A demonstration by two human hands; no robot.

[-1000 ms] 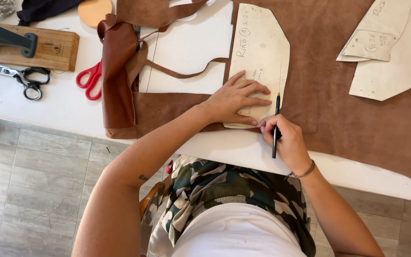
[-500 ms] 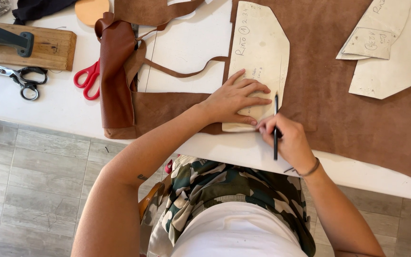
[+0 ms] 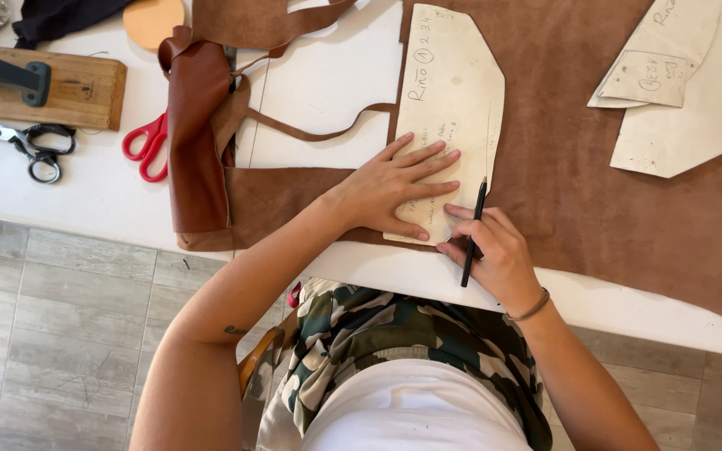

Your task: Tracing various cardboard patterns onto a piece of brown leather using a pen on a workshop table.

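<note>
My left hand (image 3: 394, 188) lies flat with fingers spread on the lower part of a cream paper pattern piece (image 3: 453, 92), pressing it onto the brown leather sheet (image 3: 578, 192). My right hand (image 3: 490, 250) grips a thin black pencil (image 3: 473, 230) just right of the pattern's lower right edge, its upper end against that edge. The leather covers the right part of the white table (image 3: 327, 83).
More cream pattern pieces (image 3: 678, 83) lie on the leather at the upper right. A rolled brown leather piece with straps (image 3: 198, 142), red-handled scissors (image 3: 148, 146), black-handled shears (image 3: 22, 142) and a wooden block with a black tool (image 3: 43, 83) sit on the left. Grey floor lies below the table edge.
My right hand with the pencil has shifted slightly along the pattern's lower right edge. My left hand stays pressed on the pattern.
</note>
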